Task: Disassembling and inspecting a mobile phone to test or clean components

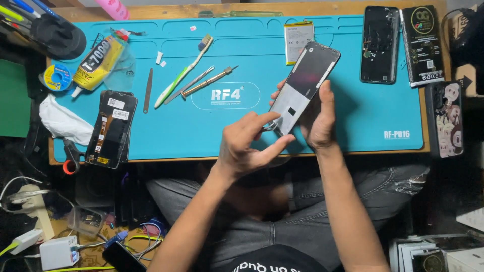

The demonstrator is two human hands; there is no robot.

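My right hand [318,120] holds a flat phone screen panel [302,85] tilted up over the blue work mat [353,121], thumb along its right edge. My left hand [247,143] pinches at the panel's lower corner with thumb and forefinger, where a small ribbon or film sits. The panel's upper part is dark, its lower part pale grey.
On the mat lie a toothbrush [184,70], metal pry tools [206,83], a thin spudger [147,90], a glue tube [98,63], an open phone frame [111,128], a battery [298,41] and a black back cover [379,44]. A black box [422,44] and patterned case [446,120] sit right.
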